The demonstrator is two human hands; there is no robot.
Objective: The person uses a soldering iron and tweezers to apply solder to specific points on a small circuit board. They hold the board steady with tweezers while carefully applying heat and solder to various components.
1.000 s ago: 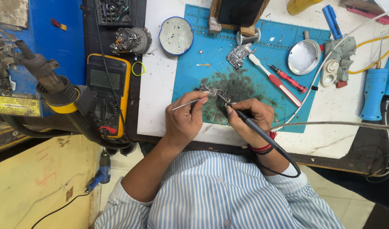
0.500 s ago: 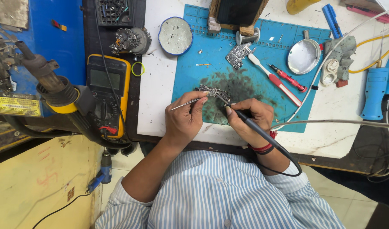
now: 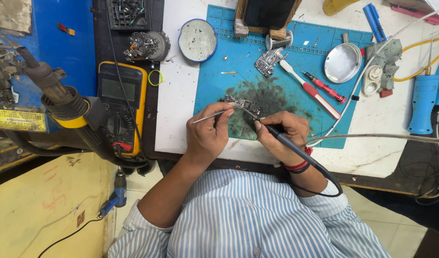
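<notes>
On the blue mat [image 3: 286, 71], head view: small circuit board [image 3: 238, 102] sits on the dark scorched patch near the mat's front edge. Left hand [image 3: 207, 136], fingers pinched on thin tweezers [image 3: 211, 115], tips at the board's left end. Right hand [image 3: 281, 134], fingers wrapped pen-style round a black soldering iron [image 3: 277, 134], tip at the board's right end; cord trails back over the wrist. Behind the board on the mat: second board piece [image 3: 268, 61], white toothbrush [image 3: 309, 89], red screwdriver [image 3: 324, 87]. Left of the mat: round tin [image 3: 197, 40], yellow multimeter [image 3: 121, 107].

Judgement: keep both wrists planted on the table, tweezers pinning the board flat, iron touching one joint briefly. The cord could tug the iron, so leave it slack.
</notes>
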